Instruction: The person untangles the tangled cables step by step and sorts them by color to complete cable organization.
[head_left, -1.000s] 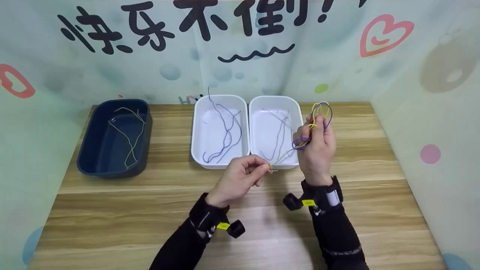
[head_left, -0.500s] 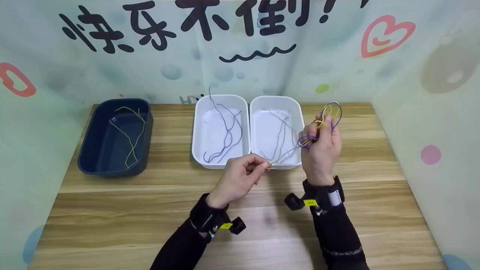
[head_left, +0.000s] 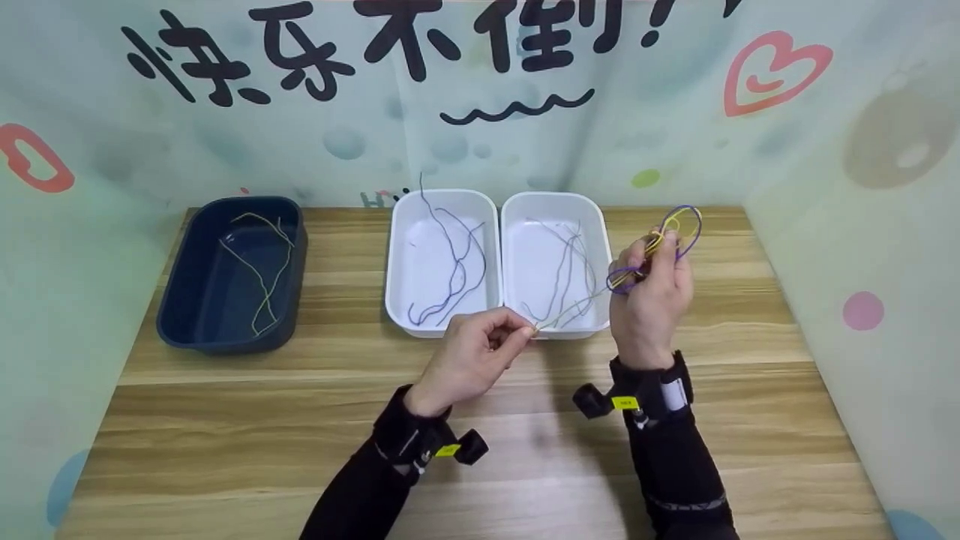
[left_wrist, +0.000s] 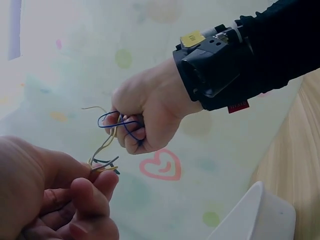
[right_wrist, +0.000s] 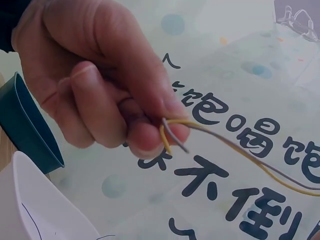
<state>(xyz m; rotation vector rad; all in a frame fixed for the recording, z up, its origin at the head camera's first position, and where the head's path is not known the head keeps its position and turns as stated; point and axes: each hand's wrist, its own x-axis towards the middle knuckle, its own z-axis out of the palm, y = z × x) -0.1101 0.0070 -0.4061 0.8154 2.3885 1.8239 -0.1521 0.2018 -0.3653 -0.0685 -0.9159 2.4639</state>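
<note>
In the head view, my right hand (head_left: pixel 651 307) holds a looped bundle of thin yellow and purple wires (head_left: pixel 698 225) at the right. My left hand (head_left: pixel 472 356) pinches the free ends between thumb and forefinger, in front of the right white bin. A thin strand of wire (head_left: pixel 574 307) runs between both hands. In the left wrist view, short yellow, grey and dark ends (left_wrist: pixel 107 164) stick out of the left fingertips, and a blue loop (left_wrist: pixel 100 123) hangs at the right fist. The right wrist view shows a yellow and a grey wire (right_wrist: pixel 250 159) leaving the left hand's pinch.
A white bin (head_left: pixel 390 277) holds several purple wires, one reaching over its back rim. Beside it, the right white bin (head_left: pixel 604 247) holds several pale wires. A dark blue bin (head_left: pixel 172 285) with yellowish wire stands left. All rest on the wooden table (head_left: pixel 225 442) before a printed backdrop.
My right hand has moved right with the bundle, away from the left hand, and the wire between them spans further. My left hand keeps its pinch in nearly the same place.
</note>
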